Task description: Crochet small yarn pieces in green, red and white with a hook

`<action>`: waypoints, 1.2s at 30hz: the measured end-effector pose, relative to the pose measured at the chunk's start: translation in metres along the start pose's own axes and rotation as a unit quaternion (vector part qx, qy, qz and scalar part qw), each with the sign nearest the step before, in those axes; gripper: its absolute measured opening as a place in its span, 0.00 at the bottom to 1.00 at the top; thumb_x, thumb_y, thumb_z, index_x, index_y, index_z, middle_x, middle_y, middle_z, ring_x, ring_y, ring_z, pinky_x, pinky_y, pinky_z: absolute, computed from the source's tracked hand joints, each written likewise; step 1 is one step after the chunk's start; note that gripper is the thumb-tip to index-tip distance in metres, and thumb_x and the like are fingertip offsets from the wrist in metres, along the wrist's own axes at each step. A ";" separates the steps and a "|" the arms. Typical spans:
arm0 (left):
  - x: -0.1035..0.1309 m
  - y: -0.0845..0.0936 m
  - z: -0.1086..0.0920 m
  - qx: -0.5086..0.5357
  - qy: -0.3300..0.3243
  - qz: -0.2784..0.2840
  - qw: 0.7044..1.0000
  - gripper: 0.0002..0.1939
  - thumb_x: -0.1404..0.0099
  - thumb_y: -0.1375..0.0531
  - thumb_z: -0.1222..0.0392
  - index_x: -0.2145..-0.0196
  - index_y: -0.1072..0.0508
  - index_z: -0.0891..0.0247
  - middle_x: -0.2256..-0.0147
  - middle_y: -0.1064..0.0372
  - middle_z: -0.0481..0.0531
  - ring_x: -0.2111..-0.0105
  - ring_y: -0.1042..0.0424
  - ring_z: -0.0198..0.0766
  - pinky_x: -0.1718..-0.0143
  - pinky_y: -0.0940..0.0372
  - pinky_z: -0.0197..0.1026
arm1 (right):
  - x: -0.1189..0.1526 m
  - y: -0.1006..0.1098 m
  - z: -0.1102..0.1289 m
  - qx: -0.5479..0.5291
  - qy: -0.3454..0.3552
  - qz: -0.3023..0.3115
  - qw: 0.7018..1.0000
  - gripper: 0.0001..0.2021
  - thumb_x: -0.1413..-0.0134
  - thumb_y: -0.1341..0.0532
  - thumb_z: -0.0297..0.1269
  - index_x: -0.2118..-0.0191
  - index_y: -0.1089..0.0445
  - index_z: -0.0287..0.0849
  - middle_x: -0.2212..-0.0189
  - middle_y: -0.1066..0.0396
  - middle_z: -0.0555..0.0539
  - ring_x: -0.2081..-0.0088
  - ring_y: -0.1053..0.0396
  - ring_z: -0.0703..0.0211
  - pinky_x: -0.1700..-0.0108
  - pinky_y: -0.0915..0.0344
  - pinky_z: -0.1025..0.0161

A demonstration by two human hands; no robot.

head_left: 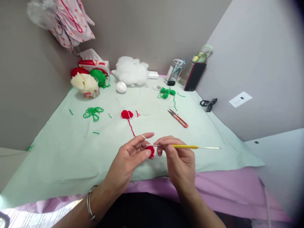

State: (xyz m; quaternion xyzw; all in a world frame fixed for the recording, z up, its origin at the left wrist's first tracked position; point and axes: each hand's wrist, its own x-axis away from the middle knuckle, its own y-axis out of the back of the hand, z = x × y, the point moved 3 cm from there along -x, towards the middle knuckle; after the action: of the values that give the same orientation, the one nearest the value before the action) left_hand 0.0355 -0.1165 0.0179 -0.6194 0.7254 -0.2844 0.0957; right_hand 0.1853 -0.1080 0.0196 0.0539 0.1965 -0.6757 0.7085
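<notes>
Lower centre, left hand [125, 158] pinches the red crochet piece [152, 155]; right hand [181, 161] pinches the yellow hook [185, 146]. Red looks worked; white edging [155, 151] looks unfinished.

And here's the pale green cloth [71, 152], spread wide, a small bright-red yarn ball [126, 114] on it! Left of that ball, loose green yarn loops [93, 114]; right, orange-handled metal snips [178, 119]; behind, a round white yarn ball [121, 87], then fluffy white stuffing [131, 71].
</notes>
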 end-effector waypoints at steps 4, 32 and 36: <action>0.000 0.004 -0.002 -0.015 -0.003 -0.008 1.000 0.18 0.38 0.28 0.58 0.49 0.16 0.52 0.65 0.28 0.47 0.64 0.29 0.32 0.55 0.34 0.35 | -0.002 0.004 -0.003 -0.054 -0.038 0.006 0.998 0.09 0.29 0.40 0.38 0.58 0.21 0.46 0.65 0.21 0.48 0.68 0.27 0.64 0.64 0.28 0.65; 0.000 -0.003 -0.005 0.040 0.007 -0.018 0.999 0.19 0.41 0.27 0.62 0.51 0.16 0.58 0.69 0.27 0.46 0.67 0.28 0.30 0.59 0.34 0.33 | 0.002 0.000 0.005 0.010 0.032 0.003 0.999 0.10 0.29 0.41 0.31 0.57 0.21 0.47 0.63 0.24 0.48 0.68 0.29 0.62 0.64 0.30 0.60; 0.002 -0.002 -0.004 0.013 -0.007 -0.021 1.000 0.19 0.40 0.27 0.61 0.50 0.17 0.55 0.67 0.26 0.46 0.65 0.28 0.32 0.55 0.33 0.36 | 0.001 -0.003 0.005 0.029 0.025 0.024 0.999 0.10 0.29 0.40 0.33 0.55 0.19 0.48 0.59 0.21 0.46 0.61 0.25 0.59 0.59 0.28 0.61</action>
State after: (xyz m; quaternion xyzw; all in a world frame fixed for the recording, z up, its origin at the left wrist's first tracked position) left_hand 0.0348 -0.1174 0.0221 -0.6349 0.7080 -0.2917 0.1029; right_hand 0.1830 -0.1109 0.0241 0.0955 0.1933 -0.6622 0.7176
